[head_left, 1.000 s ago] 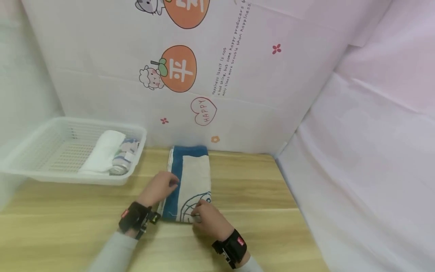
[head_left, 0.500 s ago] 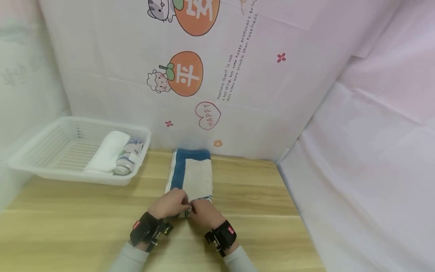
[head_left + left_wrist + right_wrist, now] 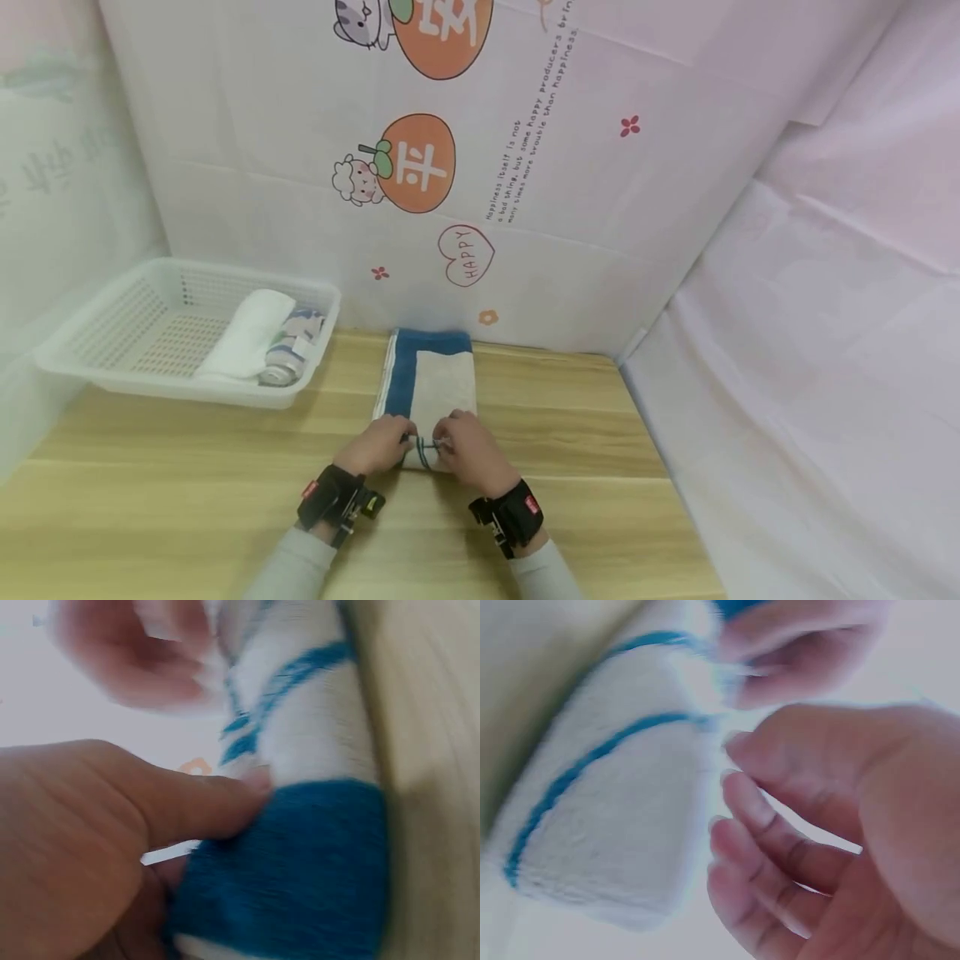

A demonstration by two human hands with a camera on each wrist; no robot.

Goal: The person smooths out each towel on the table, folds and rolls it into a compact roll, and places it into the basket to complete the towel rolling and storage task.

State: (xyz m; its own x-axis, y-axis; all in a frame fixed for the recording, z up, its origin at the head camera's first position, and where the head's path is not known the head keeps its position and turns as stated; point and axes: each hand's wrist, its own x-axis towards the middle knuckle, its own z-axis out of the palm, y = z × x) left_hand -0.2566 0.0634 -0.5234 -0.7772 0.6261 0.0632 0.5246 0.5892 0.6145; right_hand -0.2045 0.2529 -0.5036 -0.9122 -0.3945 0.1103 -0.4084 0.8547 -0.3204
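Observation:
A white towel (image 3: 444, 383) with a blue border and thin blue lines lies folded lengthwise on the wooden table, its near end turned up into a thick roll or fold. My left hand (image 3: 378, 446) pinches the left side of that near end; in the left wrist view its thumb presses on the blue border (image 3: 300, 862) while the other fingers are mostly hidden behind. At the right side is my right hand (image 3: 476, 454). The right wrist view shows its fingers loosely bent beside the towel's rolled end (image 3: 622, 795), with a small gap and nothing held.
A white plastic basket (image 3: 90, 354) stands at the back left, holding a rolled white cloth (image 3: 251, 333) and a patterned rolled cloth (image 3: 294, 346). A printed sheet (image 3: 555, 275) hangs behind the table (image 3: 570, 417), and white fabric (image 3: 810, 375) closes off the right side.
Both hands came together at the towel's near end, then moved apart to its two sides. The near end is now turned up, and the towel looks shorter than a second ago.

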